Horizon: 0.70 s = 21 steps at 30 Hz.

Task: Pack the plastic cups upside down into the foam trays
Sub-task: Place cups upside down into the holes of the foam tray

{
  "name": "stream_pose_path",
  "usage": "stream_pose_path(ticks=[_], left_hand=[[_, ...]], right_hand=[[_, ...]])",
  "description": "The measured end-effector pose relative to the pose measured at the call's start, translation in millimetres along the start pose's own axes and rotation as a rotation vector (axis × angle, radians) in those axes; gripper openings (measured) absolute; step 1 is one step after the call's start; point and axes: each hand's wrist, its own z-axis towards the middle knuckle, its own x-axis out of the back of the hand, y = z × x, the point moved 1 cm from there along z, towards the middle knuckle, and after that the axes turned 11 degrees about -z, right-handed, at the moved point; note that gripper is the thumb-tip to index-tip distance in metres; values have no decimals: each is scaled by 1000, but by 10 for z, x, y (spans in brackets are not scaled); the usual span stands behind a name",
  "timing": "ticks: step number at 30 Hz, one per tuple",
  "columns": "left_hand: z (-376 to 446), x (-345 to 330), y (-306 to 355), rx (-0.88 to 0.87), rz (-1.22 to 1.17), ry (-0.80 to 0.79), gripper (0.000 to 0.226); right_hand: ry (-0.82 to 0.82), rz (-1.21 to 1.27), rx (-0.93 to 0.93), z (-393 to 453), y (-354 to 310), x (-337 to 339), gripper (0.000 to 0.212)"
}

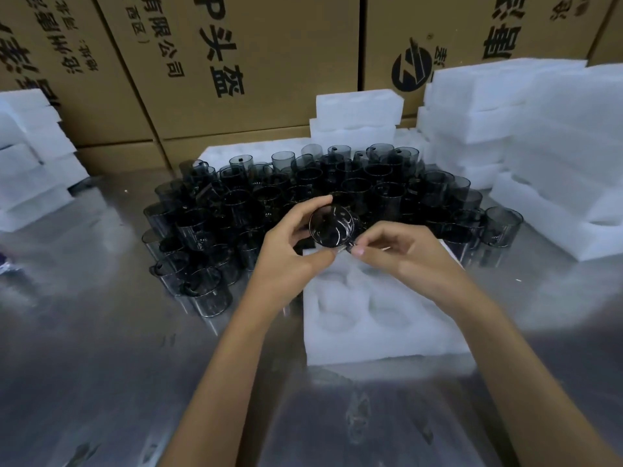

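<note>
cup point(332, 226): above far end of tray point(384, 318), open end toward camera
left hand point(286, 261): fingers curled round cup
right hand point(401, 251): pinches cup's handle
cups point(303, 187): massed beyond tray

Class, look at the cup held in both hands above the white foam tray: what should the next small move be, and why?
Probably lower the cup mouth down into a near recess of the foam tray. The left hand grips its side and the right hand pinches near its rim, right over the tray, whose visible recesses look unfilled.
</note>
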Motion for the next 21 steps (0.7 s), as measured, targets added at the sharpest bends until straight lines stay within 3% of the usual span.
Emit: stream_pose_path(ticks=[8, 13, 16, 19, 21], left_hand=[[-27, 156, -113, 252, -36, -76, 62], [-61, 199, -157, 302, -45, -68, 63], [-84, 199, -161, 310, 22, -89, 64], [-111, 199, -141, 309, 90, -104, 65], [-123, 213, -124, 310, 136, -101, 65]], right_hand=[[-139, -131, -28, -51, 22, -71, 12], [-135, -172, -85, -51, 41, -72, 11], [-53, -136, -91, -44, 44, -59, 5], [-42, -118, -69, -31, 58, -39, 29], [-76, -198, -42, -37, 65, -55, 33]])
